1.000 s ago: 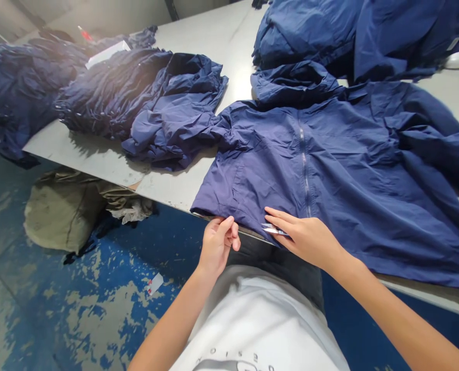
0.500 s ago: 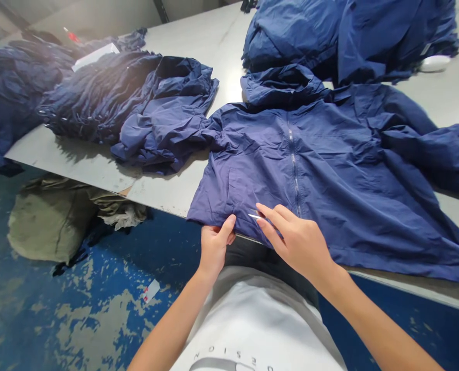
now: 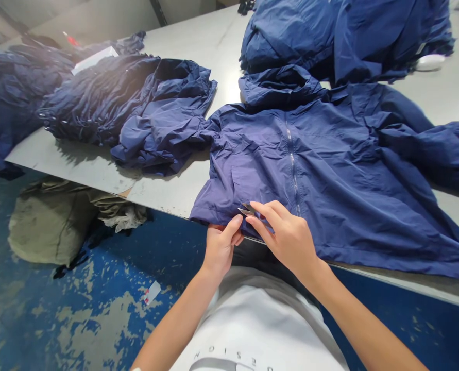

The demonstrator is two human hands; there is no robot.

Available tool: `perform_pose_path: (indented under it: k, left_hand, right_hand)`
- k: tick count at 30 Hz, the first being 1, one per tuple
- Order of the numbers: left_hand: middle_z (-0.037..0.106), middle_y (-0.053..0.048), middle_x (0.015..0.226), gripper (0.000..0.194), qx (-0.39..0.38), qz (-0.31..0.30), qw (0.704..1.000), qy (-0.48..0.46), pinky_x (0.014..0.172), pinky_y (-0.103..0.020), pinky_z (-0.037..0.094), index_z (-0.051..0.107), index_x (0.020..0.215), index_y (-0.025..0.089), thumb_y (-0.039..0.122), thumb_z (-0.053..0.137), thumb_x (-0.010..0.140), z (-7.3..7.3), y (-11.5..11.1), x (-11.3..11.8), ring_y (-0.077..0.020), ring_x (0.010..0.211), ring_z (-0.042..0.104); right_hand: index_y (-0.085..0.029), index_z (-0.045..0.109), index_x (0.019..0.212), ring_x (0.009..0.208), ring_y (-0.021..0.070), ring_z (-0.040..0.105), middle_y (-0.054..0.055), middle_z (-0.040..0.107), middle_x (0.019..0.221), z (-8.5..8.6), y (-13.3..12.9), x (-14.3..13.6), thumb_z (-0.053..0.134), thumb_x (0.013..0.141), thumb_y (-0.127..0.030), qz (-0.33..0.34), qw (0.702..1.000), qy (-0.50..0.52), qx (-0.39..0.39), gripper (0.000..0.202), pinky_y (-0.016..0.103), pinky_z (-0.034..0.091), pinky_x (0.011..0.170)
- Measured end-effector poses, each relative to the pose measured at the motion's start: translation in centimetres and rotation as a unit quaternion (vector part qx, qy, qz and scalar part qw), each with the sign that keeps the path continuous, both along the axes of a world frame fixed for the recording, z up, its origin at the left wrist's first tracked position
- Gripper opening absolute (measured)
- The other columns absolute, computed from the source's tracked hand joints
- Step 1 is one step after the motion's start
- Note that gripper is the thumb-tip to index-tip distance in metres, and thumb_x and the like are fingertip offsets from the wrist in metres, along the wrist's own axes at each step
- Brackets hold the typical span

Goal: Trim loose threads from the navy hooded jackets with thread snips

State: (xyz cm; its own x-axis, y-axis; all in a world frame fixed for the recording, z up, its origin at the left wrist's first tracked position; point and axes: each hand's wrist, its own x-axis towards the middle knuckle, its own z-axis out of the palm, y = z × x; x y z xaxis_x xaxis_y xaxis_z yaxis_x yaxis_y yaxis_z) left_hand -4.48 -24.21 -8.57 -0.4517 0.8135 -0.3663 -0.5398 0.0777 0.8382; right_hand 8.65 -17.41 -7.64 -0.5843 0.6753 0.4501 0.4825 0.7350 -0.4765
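A navy zip jacket (image 3: 329,170) with a hood lies front up across the table, its bottom hem along the near edge. My left hand (image 3: 222,245) pinches the hem, thumb on top and the fingers partly hidden under the cloth. In my right hand (image 3: 285,234) is a small pair of thread snips (image 3: 247,210). Their pointed blades are slightly apart and stand just above the cloth beside my left thumb. The closed metal zipper (image 3: 292,159) runs up the jacket to the right of the snips.
A pile of navy garments (image 3: 98,98) lies on the table (image 3: 167,198) at the left, with a white box (image 3: 95,59) on it. Another navy pile (image 3: 291,36) and a white oval object (image 3: 430,63) are at the back right. An olive sack (image 3: 47,221) sits on the floor.
My right hand and the snips have moved left, close to my left thumb. My left hand has shifted slightly right, and the hem's left corner has bunched a little.
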Motion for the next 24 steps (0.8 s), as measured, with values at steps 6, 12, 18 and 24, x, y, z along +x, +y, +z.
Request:
perform_pose_path:
  k: [6,12,18,24]
  left_hand:
    - [0.028,0.011,0.046,0.043,0.0,-0.002,1.0,-0.025,0.043,-0.018,0.025,0.044,0.057,0.017,0.035,0.082,0.068,0.04,-0.14,0.29,-0.0008,0.04,0.022]
    - [0.03,0.011,0.047,0.037,0.005,-0.003,0.999,-0.043,0.044,-0.017,0.025,0.048,0.061,0.016,0.031,0.08,0.072,0.01,-0.36,0.37,-0.0007,0.042,0.022]
    - [0.03,0.011,0.047,0.033,0.004,-0.007,0.999,-0.052,0.044,-0.017,0.025,0.053,0.064,0.014,0.03,0.08,0.072,-0.17,-0.39,0.35,-0.0004,0.042,0.022]
    - [0.028,0.012,0.044,0.042,0.0,-0.008,0.999,-0.05,0.044,-0.017,0.025,0.044,0.057,0.016,0.032,0.08,0.071,-0.12,-0.46,0.45,-0.0006,0.041,0.022]
  right_hand:
    - [-0.017,0.064,0.121,0.079,0.0136,0.069,0.006,0.071,0.094,0.14,0.1,-0.14,0.05,0.1,-0.034,0.008,1.0,0.017,0.007,0.031,0.022,0.049,0.068]
    - [-0.015,0.065,0.118,0.079,0.0127,0.069,0.005,0.072,0.091,-0.1,0.17,-0.3,0.055,0.098,-0.028,0.024,0.997,0.062,0.032,0.026,0.021,0.049,0.069]
    - [-0.015,0.064,0.119,0.077,0.0122,0.068,0.004,0.072,0.089,-0.23,0.3,-0.28,0.058,0.097,-0.025,0.028,0.996,0.061,0.054,0.025,0.022,0.048,0.068]
    - [-0.017,0.065,0.117,0.077,0.0116,0.069,0.004,0.073,0.09,-0.44,0.44,-0.23,0.057,0.096,-0.02,0.019,0.993,0.105,0.057,0.022,0.02,0.05,0.071]
